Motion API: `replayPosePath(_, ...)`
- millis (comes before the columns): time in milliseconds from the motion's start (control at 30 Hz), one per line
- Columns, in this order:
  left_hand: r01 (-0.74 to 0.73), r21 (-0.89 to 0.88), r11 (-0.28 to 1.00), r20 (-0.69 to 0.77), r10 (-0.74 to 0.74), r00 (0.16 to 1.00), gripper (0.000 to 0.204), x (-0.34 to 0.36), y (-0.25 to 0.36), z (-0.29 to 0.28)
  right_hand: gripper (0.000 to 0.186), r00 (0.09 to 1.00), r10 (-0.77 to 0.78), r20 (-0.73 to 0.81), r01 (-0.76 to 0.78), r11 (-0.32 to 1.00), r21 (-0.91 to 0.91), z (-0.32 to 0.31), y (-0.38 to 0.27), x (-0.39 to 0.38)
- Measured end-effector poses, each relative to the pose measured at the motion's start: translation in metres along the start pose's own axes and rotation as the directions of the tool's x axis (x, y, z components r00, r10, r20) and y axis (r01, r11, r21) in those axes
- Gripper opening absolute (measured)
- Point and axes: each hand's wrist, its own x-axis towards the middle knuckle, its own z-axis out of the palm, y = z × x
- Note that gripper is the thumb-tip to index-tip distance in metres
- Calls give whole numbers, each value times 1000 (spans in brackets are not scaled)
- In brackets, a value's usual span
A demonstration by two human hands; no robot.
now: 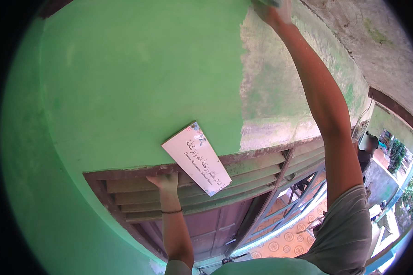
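My left hand (165,180) grips the brown top rail of the louvred wooden vent (101,175) above a door. A white sign (192,156) with lettering and flowers sits tilted just to its right. My right hand (273,13) is raised to the top edge of the view, by the green wall (137,68), closed on something pale and green that is blurred and cut off. Below it, the wall has an unevenly pale, mottled patch (266,82) with a ragged border against the solid green.
Another person (366,158) in dark clothing is at the far right, partly behind my right arm. A weathered ceiling (371,41) runs along the upper right. Below are a door (192,233), barred window panels (280,206), an orange patterned floor (284,245), and plants (397,156) outside.
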Motion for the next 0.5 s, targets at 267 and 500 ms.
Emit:
replayPosePath(267,5,-20,1000,-8,-5,1000,54,-1,1,3,12,998,5,-70,-4,1000,17,2,-7,-7)
replayPosePath(500,29,-24,999,16,-28,999,56,7,-2,-7,12,957,-206,-205,223,972,67,7,21,-1)
